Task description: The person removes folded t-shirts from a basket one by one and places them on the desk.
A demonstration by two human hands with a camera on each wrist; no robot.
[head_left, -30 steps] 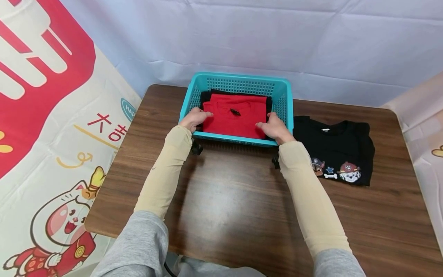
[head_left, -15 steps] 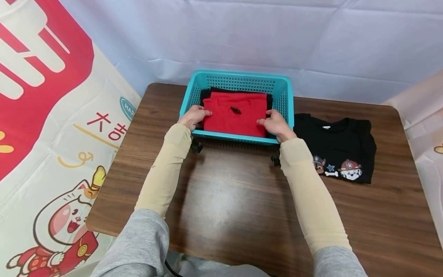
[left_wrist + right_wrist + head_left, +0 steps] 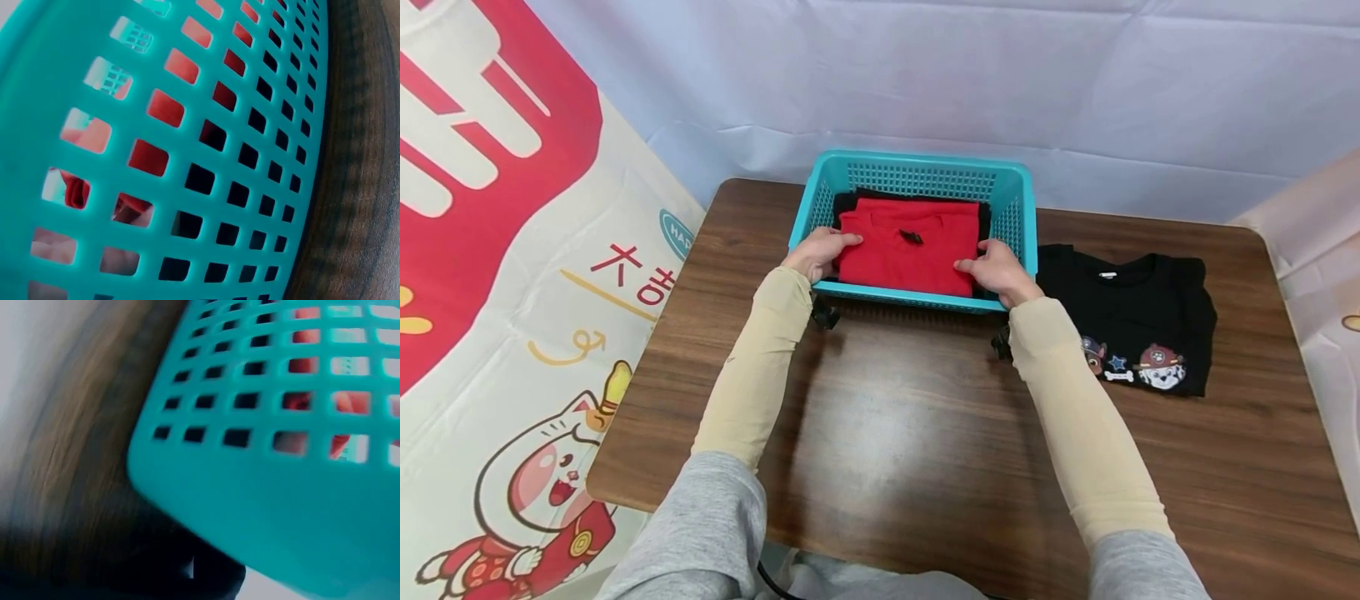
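A folded red T-shirt lies inside a teal plastic basket, on top of black folded cloth. At its left side, my left hand pinches the edge, thumb on top. My right hand grips the opposite edge the same way, reaching over the basket's front right corner. Both hands' lower fingers are hidden in the basket. Through the holes of the basket wall in the left wrist view, red fabric and part of a hand show. The right wrist view is mostly filled by the basket corner.
A folded black T-shirt with cartoon dog prints lies on the wooden table, right of the basket. Behind the table hangs a pale cloth backdrop. A printed banner hangs along the left side.
The head view has shifted very slightly. Both hands keep hold of the red T-shirt's sides, with only tiny movements of the fingers and the cloth.
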